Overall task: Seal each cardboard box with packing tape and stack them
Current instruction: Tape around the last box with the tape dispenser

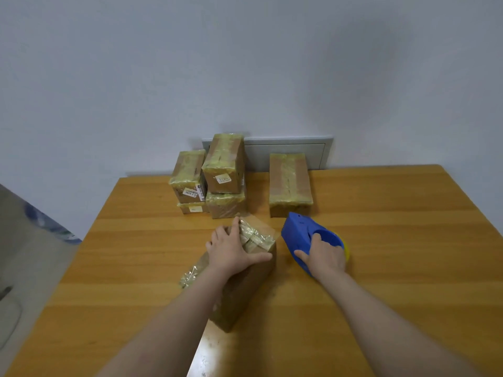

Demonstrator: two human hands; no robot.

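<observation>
Six cardboard boxes (pixel 290 183) on the surface (pixel 381 268), five taped at the back, one up front, and one blue tape dispenser (pixel 298 235).

The wooden table (pixel 381 268) carries a cluster of taped boxes (pixel 217 186) at the back, in two piles, with a single taped box (pixel 290 183) near their right. Closer in, a long box (pixel 245 289) lies slantwise with a crumpled scrap of tape (pixel 190 276) just left of it. To its right, a blue tape dispenser (pixel 299 235) seems to rest on the wood.

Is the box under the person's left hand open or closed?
Closed: no flap stands up on the box, the left hand presses flat on its top, and wrinkled tape already crosses its far end.
</observation>
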